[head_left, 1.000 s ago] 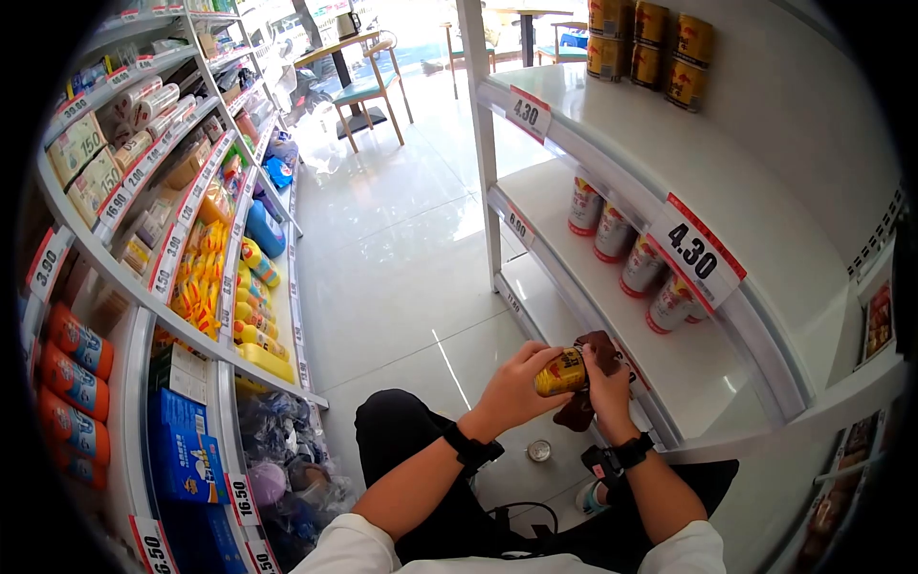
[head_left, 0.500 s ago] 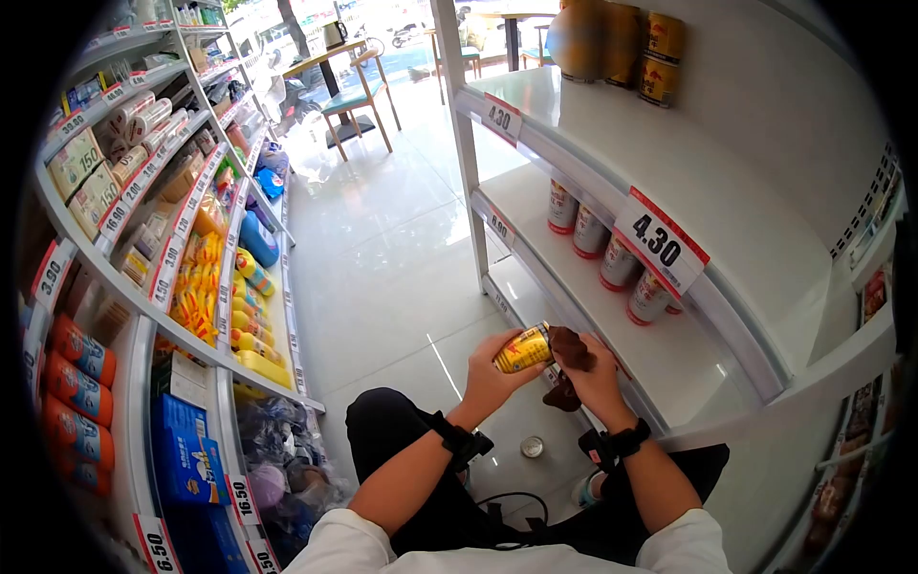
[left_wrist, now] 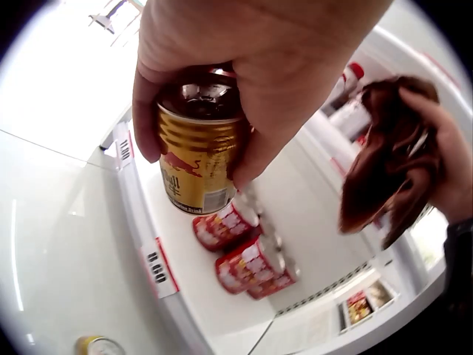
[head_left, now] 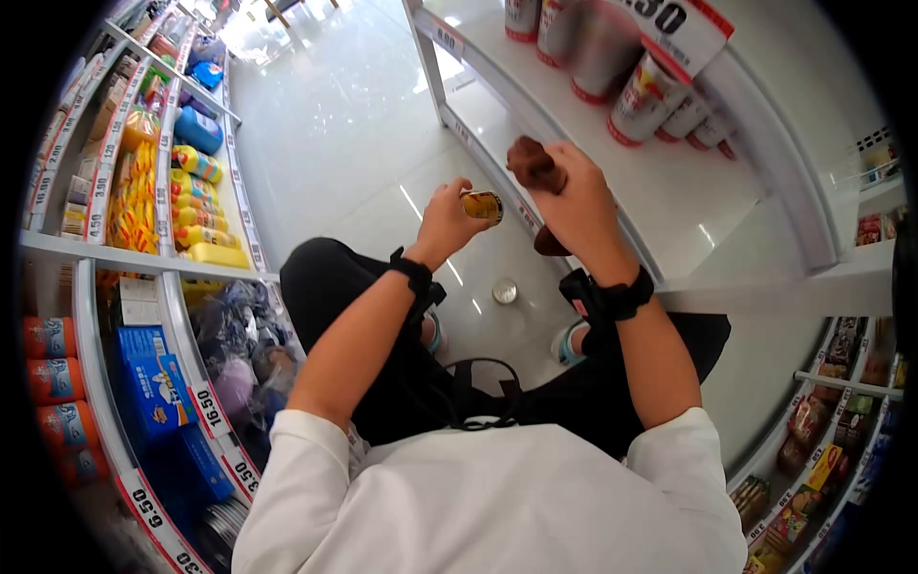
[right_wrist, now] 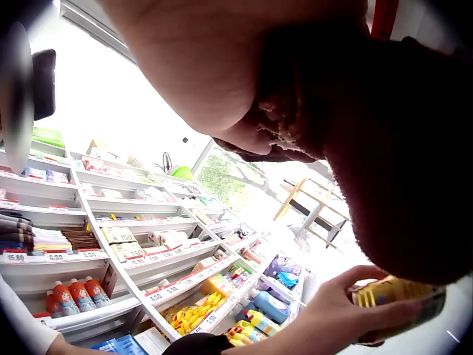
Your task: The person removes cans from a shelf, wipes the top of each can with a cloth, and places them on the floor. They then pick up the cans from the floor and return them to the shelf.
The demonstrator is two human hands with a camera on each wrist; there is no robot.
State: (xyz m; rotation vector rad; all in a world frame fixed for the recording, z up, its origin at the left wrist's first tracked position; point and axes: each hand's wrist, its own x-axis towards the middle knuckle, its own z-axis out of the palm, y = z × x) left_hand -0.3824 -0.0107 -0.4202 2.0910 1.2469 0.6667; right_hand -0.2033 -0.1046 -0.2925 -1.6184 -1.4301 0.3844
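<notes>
My left hand (head_left: 448, 225) grips a gold can (head_left: 483, 206) in the head view. In the left wrist view the fingers curl round this gold can (left_wrist: 199, 159), which has a red bull print and hangs above the white shelving. My right hand (head_left: 580, 206) holds a crumpled brown cloth (head_left: 535, 165) to the right of the can, apart from it. Folds of the cloth (left_wrist: 392, 159) droop from the fingers in the left wrist view. The dark cloth (right_wrist: 399, 148) fills much of the right wrist view.
Red and white cans (head_left: 648, 100) line the shelf at the upper right. Another can (head_left: 505, 291) stands on the floor between my feet. At the left, a shelf unit holds yellow bottles (head_left: 203, 216), orange bottles (head_left: 59, 381) and a blue box (head_left: 158, 383).
The head view has tilted downward. My hands have moved apart: the can is now away from the cloth, in my left hand, and the right hand with the cloth is nearer the shelf.
</notes>
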